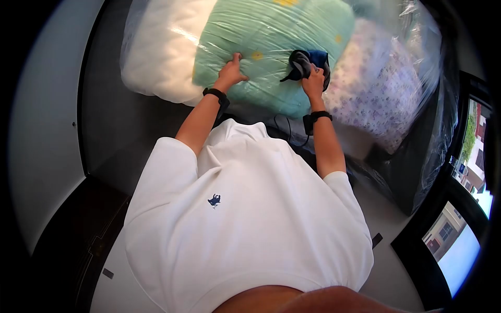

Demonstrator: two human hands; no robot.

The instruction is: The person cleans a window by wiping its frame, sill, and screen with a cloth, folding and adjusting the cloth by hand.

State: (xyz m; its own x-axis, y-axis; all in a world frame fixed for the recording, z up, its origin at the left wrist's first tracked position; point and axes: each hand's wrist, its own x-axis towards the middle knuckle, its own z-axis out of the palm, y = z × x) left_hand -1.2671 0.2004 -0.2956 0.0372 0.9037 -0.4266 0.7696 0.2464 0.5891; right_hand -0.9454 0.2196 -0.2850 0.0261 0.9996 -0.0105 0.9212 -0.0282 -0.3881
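My left hand [231, 72] rests with thumb and fingers spread on a green quilt [271, 36] with yellow flowers, wrapped in clear plastic. To the right, my right hand [313, 81] is closed on a dark cloth [301, 63], black and grey with a blue part, which lies bunched against the plastic over the green quilt. Just beside that hand is a pale bundle with small purple flowers [376, 88], also under plastic. A white padded bundle [162, 47] sits left of the green one. Both wrists wear black bands.
Clear plastic sheeting [412, 31] covers the bundles and hangs down at the right. Windows [451, 242] with dark frames stand at the lower right. A grey panel [130, 125] is on the left, near a pale wall [47, 130]. Thin black cables [288, 127] hang below the green quilt.
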